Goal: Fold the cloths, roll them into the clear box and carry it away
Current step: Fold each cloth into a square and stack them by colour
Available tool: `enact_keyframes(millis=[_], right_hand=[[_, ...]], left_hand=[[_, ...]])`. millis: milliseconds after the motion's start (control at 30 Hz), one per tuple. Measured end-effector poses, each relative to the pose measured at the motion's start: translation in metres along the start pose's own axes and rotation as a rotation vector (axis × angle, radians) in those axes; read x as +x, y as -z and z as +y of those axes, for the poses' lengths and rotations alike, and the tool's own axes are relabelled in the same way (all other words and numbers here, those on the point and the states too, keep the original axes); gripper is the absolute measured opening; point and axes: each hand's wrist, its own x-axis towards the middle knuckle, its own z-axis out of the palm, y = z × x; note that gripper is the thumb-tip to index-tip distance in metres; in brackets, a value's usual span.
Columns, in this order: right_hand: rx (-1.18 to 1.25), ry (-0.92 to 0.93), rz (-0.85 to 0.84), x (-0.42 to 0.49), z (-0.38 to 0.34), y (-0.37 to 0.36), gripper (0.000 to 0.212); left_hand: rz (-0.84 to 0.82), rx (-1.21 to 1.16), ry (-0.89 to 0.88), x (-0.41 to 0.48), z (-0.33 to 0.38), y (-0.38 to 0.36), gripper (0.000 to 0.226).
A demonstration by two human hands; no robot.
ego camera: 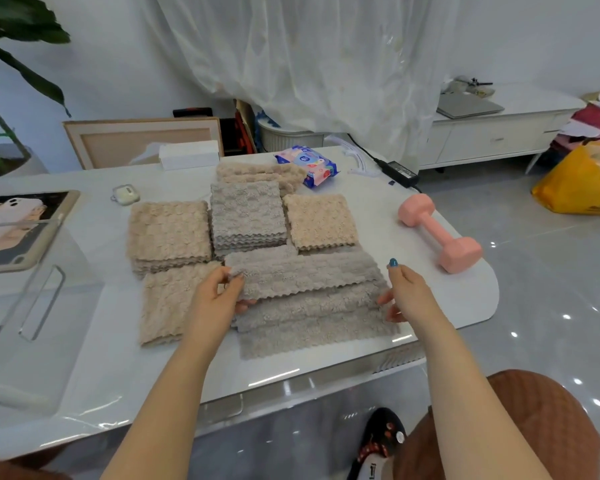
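A grey fleecy cloth (309, 299) lies near the front edge of the white table (94, 386), its far half folded toward me. My left hand (219, 292) pinches the folded edge at its left end. My right hand (404, 289) holds the cloth's right end, fingers curled at its edge. Behind it stand folded stacks: a beige stack (168, 233), a grey stack (246, 216), a beige cloth (321, 220) and another beige pile (257, 173) at the back. One more beige cloth (163, 303) lies left of my left hand. The clear box (25, 306) sits at the table's left.
A pink dumbbell (439, 232) lies at the table's right edge. A tablet (18, 226), earbud case (124, 194), white tissue box (189, 154), wipes pack (307, 164) and power adapter (400, 173) sit farther back. A yellow bag (579, 181) is on the floor at right.
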Motion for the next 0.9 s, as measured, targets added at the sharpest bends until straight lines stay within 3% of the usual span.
enact_keyframes(millis=[133, 200, 367, 500, 767, 900], right_hand=[[0.317, -0.183, -0.008, 0.002, 0.012, -0.013, 0.016], [0.401, -0.208, 0.064, 0.005, 0.016, -0.016, 0.006], [0.541, -0.215, 0.119, 0.014, 0.019, -0.01, 0.018], [0.455, -0.16, 0.09, 0.024, 0.012, -0.01, 0.007], [0.032, 0.007, 0.169, 0.048, 0.011, -0.028, 0.018], [0.154, -0.012, 0.152, 0.058, 0.004, -0.035, 0.019]], left_hand=[[0.019, -0.088, 0.111, -0.001, -0.007, -0.005, 0.003], [0.1, -0.113, 0.155, -0.003, -0.012, -0.007, 0.016], [0.152, -0.343, 0.249, -0.007, -0.016, -0.009, 0.037], [0.189, -0.369, 0.224, -0.003, -0.016, -0.009, 0.037], [0.253, -0.212, 0.089, 0.007, -0.013, -0.011, 0.041], [0.233, -0.24, 0.064, 0.017, -0.003, -0.011, 0.043]])
